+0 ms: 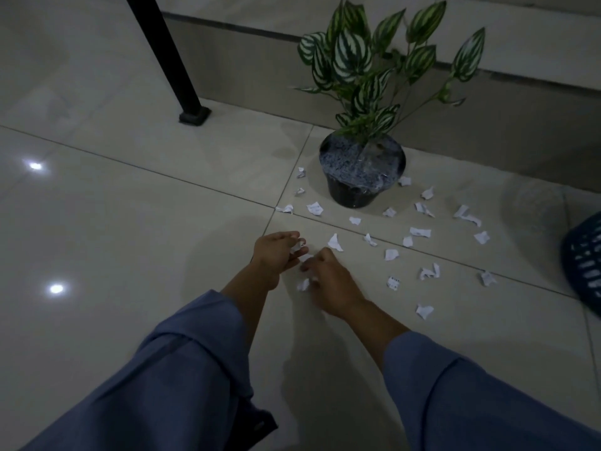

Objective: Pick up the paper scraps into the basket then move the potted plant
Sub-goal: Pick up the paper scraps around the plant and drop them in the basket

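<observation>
Several white paper scraps (pixel 419 232) lie scattered on the tiled floor in front of and to the right of a potted plant (pixel 361 170) with striped green leaves in a black pot. My left hand (pixel 276 252) is curled around a small scrap at its fingertips. My right hand (pixel 328 281) rests low on the floor just right of it, fingers pinching scraps, with one more scrap (pixel 303 284) beside its thumb. A dark blue slatted basket (pixel 583 265) shows partly at the right edge.
A black metal leg (pixel 182 70) with a square foot stands on the floor to the left of the plant. A low wall or step runs behind the plant. Glossy tiles (pixel 97 239) reflect ceiling lights at the left.
</observation>
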